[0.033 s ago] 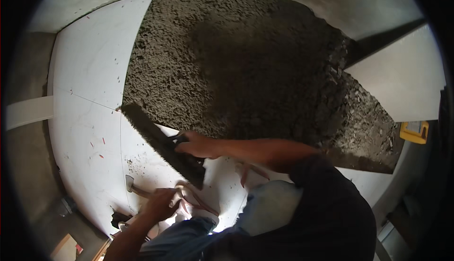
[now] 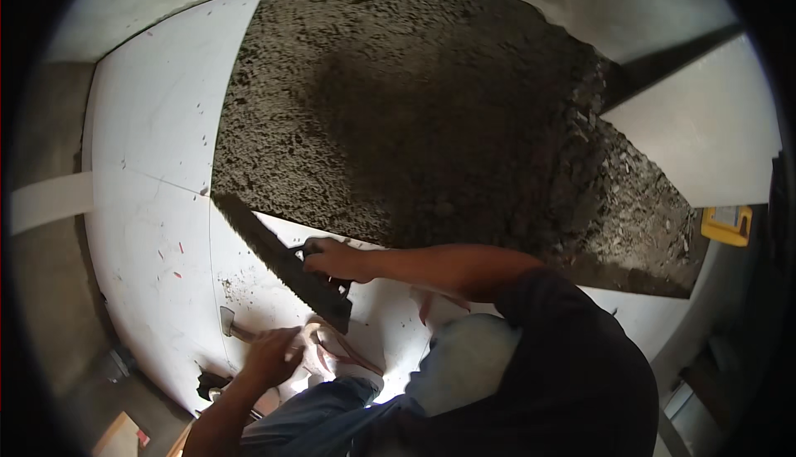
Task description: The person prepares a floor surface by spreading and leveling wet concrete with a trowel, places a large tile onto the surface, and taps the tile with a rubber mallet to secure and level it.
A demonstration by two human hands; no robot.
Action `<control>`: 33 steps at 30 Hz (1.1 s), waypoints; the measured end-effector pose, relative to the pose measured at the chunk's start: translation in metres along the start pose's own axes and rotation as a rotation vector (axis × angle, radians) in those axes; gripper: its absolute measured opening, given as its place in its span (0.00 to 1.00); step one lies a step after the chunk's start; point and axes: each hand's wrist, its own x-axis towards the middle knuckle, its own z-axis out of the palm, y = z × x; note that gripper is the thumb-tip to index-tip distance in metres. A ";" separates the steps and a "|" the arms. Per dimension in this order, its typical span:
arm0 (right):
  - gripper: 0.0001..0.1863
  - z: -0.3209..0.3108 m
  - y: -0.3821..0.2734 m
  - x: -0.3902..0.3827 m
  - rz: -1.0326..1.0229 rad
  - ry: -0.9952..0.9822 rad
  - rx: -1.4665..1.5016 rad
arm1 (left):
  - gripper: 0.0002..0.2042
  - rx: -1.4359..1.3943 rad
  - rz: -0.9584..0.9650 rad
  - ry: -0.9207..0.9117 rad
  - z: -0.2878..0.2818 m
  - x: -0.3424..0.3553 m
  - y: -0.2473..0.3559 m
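Note:
My right hand (image 2: 338, 260) is closed on the handle of a long, toothed trowel (image 2: 265, 246) caked with mortar, which lies slanted across the edge of white tiles (image 2: 153, 233), its far end touching the grey mortar bed (image 2: 298, 167). My left hand (image 2: 269, 357) hangs low beside my sandalled foot (image 2: 323, 349), fingers curled; I cannot make out whether they hold anything. A small tool with a grey blade (image 2: 228, 321) and a handle lies just behind that hand, partly hidden.
A pale board or tile (image 2: 696, 117) borders the mortar at right, with a yellow tool (image 2: 724, 225) below it. Grey walls (image 2: 580, 5) curve along the back. A pale strip (image 2: 51, 200) stands out at left, and a wooden piece (image 2: 112, 436) is at lower left.
My right hand and forearm have shifted slightly left, and the trowel's lower end has moved a little left too. The view has shifted slightly.

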 end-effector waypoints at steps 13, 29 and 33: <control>0.18 -0.194 0.066 -0.156 -0.092 1.131 -0.159 | 0.18 -0.193 -0.365 0.178 -0.033 -0.003 -0.068; 0.21 -0.173 -0.165 0.142 -0.236 0.618 -0.228 | 0.20 -0.247 -0.515 0.167 -0.029 0.014 -0.075; 0.20 -0.220 -0.183 0.143 -0.344 0.742 0.008 | 0.21 -0.327 -0.531 0.193 -0.023 0.001 -0.076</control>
